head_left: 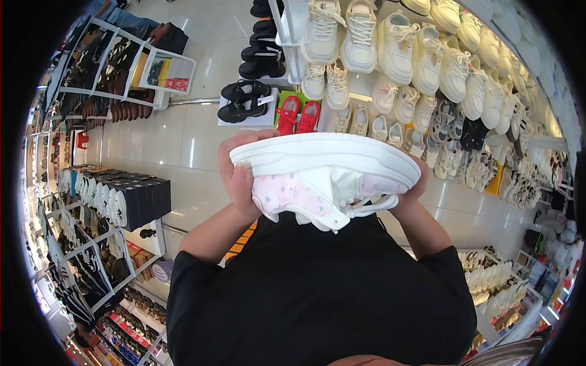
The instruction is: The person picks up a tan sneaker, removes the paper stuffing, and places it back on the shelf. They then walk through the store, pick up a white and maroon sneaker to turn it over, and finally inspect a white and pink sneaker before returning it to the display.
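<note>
A white sneaker (323, 155) with pale pink, speckled panels spans the space between my two hands, in front of my chest. It is turned on its side, its thick white sole edge upward and its laces hanging on the lower side. My left hand (237, 174) grips the heel end, thumb pressed on the side of the sole. Around the toe end curls my right hand (418, 180), its fingers mostly hidden behind the shoe. Just beyond the sneaker stand red shoes (298, 114) and black sandals (244, 100) on boxes.
White and cream sneakers (397, 46) fill the shelves ahead and to the right. Racks of dark shoes (116, 67) stand at the far left, with stacked dark boxes (146, 195) nearer. Shiny tiled floor (177, 137) runs between them.
</note>
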`<act>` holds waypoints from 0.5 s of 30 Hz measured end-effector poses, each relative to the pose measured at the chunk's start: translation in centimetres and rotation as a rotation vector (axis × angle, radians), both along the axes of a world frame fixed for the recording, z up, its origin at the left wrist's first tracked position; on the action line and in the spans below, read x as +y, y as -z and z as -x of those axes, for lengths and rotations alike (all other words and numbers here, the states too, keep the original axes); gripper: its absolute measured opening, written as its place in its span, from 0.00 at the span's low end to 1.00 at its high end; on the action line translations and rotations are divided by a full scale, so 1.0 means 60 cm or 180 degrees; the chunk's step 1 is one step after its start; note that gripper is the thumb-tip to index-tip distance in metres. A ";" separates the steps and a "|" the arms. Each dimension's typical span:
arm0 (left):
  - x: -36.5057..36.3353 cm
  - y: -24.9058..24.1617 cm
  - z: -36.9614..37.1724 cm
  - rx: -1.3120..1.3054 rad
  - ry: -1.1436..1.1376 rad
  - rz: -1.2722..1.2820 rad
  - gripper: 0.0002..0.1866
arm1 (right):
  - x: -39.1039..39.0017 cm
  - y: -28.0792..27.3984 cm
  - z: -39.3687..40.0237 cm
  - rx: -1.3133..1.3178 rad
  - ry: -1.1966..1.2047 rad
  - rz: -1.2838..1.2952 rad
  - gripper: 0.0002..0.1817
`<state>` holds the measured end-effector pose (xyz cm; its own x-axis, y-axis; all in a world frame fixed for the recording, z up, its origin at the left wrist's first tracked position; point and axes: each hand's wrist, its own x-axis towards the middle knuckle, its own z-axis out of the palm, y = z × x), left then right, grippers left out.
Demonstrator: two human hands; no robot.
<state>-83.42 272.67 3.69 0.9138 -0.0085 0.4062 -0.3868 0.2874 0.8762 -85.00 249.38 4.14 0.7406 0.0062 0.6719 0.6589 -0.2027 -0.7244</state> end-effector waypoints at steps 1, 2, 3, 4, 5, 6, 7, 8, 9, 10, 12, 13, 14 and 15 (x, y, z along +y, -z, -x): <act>0.004 0.008 -0.004 0.0007 0.0062 0.0006 0.21 | -0.001 0.000 0.002 0.0063 -0.0003 0.0035 0.21; 0.007 0.013 -0.006 0.0012 0.0119 0.0009 0.21 | -0.005 0.003 0.006 0.0316 -0.0003 0.0167 0.21; 0.007 0.013 -0.004 -0.0137 0.0082 -0.0035 0.21 | -0.009 0.006 0.011 0.0566 -0.0003 0.0312 0.21; 0.005 0.013 -0.002 -0.0282 0.0053 -0.0084 0.21 | -0.019 0.011 0.021 0.1013 0.0011 0.0553 0.22; 0.002 0.013 0.000 -0.0431 0.0032 -0.0129 0.21 | -0.021 0.013 0.027 0.1144 0.0012 0.0499 0.23; -0.002 0.008 0.003 -0.0495 -0.0005 -0.0118 0.21 | -0.022 0.011 0.032 0.1274 0.0014 0.0442 0.24; -0.006 0.001 0.007 -0.0563 -0.0044 -0.0099 0.20 | -0.022 0.010 0.037 0.1404 0.0018 0.0385 0.25; -0.009 -0.003 0.011 -0.0631 -0.0089 -0.0074 0.20 | -0.025 0.011 0.042 0.1268 0.0120 0.0562 0.26; -0.012 -0.003 0.013 -0.0612 -0.0129 -0.0040 0.21 | -0.027 0.012 0.044 0.1128 0.0218 0.0738 0.27; -0.014 -0.003 0.013 -0.0598 -0.0168 -0.0013 0.21 | -0.025 0.015 0.045 0.1197 0.0129 0.0427 0.27; -0.014 -0.004 0.012 -0.0493 -0.0206 -0.0043 0.21 | -0.023 0.034 0.048 0.1126 0.0151 0.0008 0.27; -0.014 -0.007 0.011 -0.0400 -0.0206 -0.0085 0.21 | -0.024 0.046 0.049 0.0985 0.0259 -0.0087 0.27; -0.014 -0.009 0.009 -0.0304 -0.0207 -0.0120 0.20 | -0.033 0.067 0.042 0.0633 0.0545 0.0052 0.27; -0.012 -0.012 0.003 0.0362 -0.0091 0.0018 0.20 | -0.040 0.077 0.032 0.0283 0.0823 0.0193 0.28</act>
